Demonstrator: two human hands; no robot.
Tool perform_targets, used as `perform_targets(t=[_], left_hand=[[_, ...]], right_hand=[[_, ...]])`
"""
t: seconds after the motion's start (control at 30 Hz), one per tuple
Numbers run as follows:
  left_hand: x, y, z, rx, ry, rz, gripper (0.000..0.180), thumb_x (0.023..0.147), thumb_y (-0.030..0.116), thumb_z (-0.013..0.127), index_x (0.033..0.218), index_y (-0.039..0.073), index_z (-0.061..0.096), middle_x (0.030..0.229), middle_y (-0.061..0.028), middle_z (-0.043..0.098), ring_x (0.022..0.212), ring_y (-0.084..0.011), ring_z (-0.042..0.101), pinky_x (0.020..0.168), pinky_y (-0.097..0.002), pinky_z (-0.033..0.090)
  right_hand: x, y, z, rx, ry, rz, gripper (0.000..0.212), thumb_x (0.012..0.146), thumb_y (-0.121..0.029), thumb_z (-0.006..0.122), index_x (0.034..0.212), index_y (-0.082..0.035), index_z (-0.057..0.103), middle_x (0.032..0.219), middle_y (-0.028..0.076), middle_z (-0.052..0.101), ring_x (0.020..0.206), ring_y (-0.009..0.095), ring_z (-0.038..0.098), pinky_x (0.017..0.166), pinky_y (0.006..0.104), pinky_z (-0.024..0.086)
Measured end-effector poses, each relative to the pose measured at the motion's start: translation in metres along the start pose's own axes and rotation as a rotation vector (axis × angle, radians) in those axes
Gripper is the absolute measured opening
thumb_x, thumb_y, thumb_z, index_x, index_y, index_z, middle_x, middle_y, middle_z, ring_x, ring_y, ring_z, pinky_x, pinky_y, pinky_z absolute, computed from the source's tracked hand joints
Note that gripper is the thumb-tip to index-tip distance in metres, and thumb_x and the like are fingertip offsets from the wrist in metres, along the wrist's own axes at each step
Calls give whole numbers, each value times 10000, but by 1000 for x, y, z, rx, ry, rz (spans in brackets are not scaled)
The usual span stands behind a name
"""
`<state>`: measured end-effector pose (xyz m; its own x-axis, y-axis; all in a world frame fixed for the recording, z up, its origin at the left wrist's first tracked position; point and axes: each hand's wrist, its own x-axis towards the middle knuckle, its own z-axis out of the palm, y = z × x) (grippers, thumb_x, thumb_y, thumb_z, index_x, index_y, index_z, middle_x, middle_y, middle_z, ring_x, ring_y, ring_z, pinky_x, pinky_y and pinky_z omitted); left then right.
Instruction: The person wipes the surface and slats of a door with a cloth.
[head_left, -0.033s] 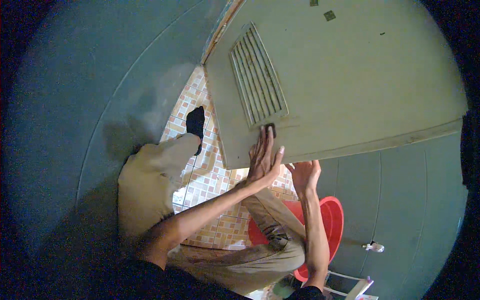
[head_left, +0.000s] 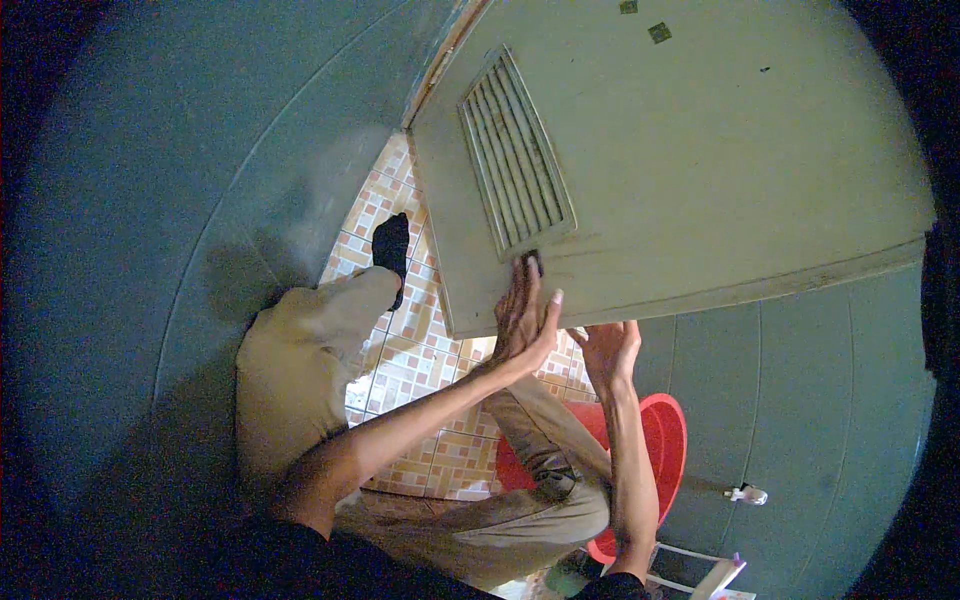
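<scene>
A pale green-grey door with a slatted vent slants across the upper right. Just below the vent's lower corner, my left hand presses a small dark pad flat against the door with its fingertips. The fingers lie stretched and close together, thumb apart. Faint dark streaks mark the surface beside the pad. My right hand is up against the door's near edge; most of its fingers are hidden behind that edge, so their grip does not show.
A red tub stands behind my right forearm. Farther right, a small tap juts from the grey-green wall. A whitish rack is at the lower right. My dark-covered foot rests on the patterned tile floor.
My left hand and the dark pad have shifted slightly left along the door. My right hand stays at the edge.
</scene>
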<state>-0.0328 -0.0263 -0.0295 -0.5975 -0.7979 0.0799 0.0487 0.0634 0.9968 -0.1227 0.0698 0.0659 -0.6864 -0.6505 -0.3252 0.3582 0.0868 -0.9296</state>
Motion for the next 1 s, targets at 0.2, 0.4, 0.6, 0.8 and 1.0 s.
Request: perform_targets(t=[0.2,0.4,0.6,0.8,1.0], left_hand=[[-17,28,-7,123,-46,296,767,1062,392,448,1639,9,120,1675,-323,92,1561,-449,135,1216,-619,148],[-7,1,-3,40,-19,102,775,1062,397,449,1626,-23,125,1675,-323,86,1549,-463,165,1227,-594,156],[-21,21,-1,103,-31,198,814,1051,394,488,1636,-2,85,1681,-318,51,1542,-499,137,1221,-606,157],[-22,41,-8,94,-61,385,806,1028,326,514,1636,-1,98,1682,-314,67,1547,-492,136,1222,-595,154],[-7,-32,6,-22,-19,-247,845,1066,544,340,1612,-56,105,1654,-335,145,1527,-495,186,1261,-507,206]], right_hand=[[-2,-4,-16,-74,98,-31,683,1010,-569,425,1498,-92,461,1512,125,498,1399,297,444,1162,564,301],[2,-3,-4,-27,77,8,650,1023,-542,407,1476,-83,489,1499,129,509,1384,301,460,1150,556,317],[3,-2,-19,0,5,26,642,1027,-532,407,1472,-76,488,1503,115,510,1383,302,462,1143,543,335],[11,5,-33,-61,19,-79,595,1038,-528,401,1463,-123,498,1497,97,525,1366,275,490,1112,584,356],[0,-3,-8,-63,54,27,686,1006,-570,439,1467,-64,490,1523,125,486,1414,314,429,1159,600,286]])
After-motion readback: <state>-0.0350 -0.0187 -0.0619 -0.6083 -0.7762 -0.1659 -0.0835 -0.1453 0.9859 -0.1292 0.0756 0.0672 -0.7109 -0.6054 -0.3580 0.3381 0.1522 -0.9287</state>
